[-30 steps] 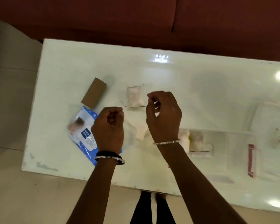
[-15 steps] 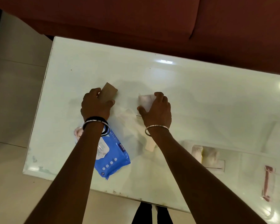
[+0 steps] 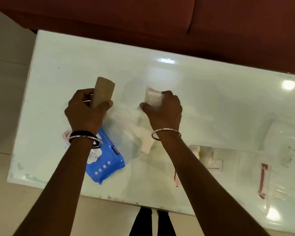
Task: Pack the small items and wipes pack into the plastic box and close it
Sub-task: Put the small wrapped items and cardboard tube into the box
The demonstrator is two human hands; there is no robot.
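Note:
My left hand (image 3: 85, 113) grips a brown cardboard tube (image 3: 103, 91), lifted and tilted over the white table (image 3: 61, 68). My right hand (image 3: 163, 110) holds a small white packet (image 3: 152, 97) just above the table. The blue wipes pack (image 3: 106, 160) lies below my left wrist near the front edge. A white folded item (image 3: 147, 144) rests beside my right wrist. The clear plastic box (image 3: 237, 167) with red latches stands open at the right, with white items (image 3: 206, 154) inside it.
The box's clear lid (image 3: 286, 137) lies at the far right. A dark red sofa (image 3: 143, 17) runs behind the table. Beige floor lies to the left and in front. Bright lamp reflections glare on the glossy tabletop.
Both hands reached forward from the table's middle. The left closed on the cardboard tube and raised it; the right closed on the white packet and lifted it.

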